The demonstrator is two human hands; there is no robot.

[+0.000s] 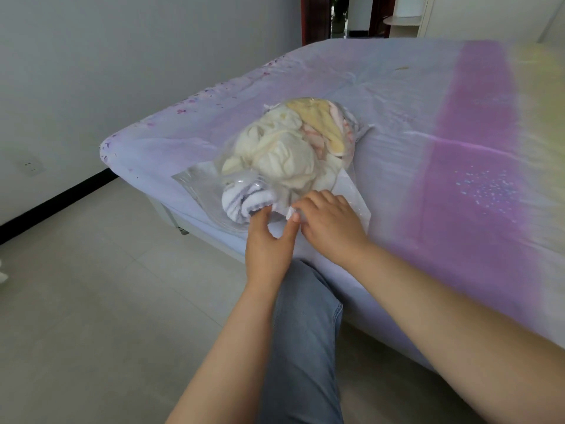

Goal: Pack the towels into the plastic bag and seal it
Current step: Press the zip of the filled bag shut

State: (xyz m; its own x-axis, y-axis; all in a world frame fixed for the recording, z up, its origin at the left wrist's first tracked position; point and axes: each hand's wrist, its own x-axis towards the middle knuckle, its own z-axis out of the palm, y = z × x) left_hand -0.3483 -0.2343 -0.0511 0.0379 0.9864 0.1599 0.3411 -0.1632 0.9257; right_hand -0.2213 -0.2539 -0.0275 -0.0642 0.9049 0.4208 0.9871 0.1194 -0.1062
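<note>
A clear plastic bag (195, 182) lies on the bed near its front corner, stuffed with crumpled towels. Inside it are a cream towel (281, 154), a yellow towel (318, 117), a pink-and-white one (315, 137) and a grey-striped white towel (244, 200) at the bag's near end. My left hand (269, 243) pinches the bag's near edge between thumb and forefinger, right beside the striped towel. My right hand (330, 221) lies knuckles up on the same edge, fingers curled onto the plastic. The two hands touch each other at the bag's mouth.
The bed (428, 133) has a lilac sheet with a purple band running to the right. Its corner and front edge drop to a tiled floor (91, 301) on the left. My knee in blue jeans (305, 316) is against the bed. A grey wall stands behind.
</note>
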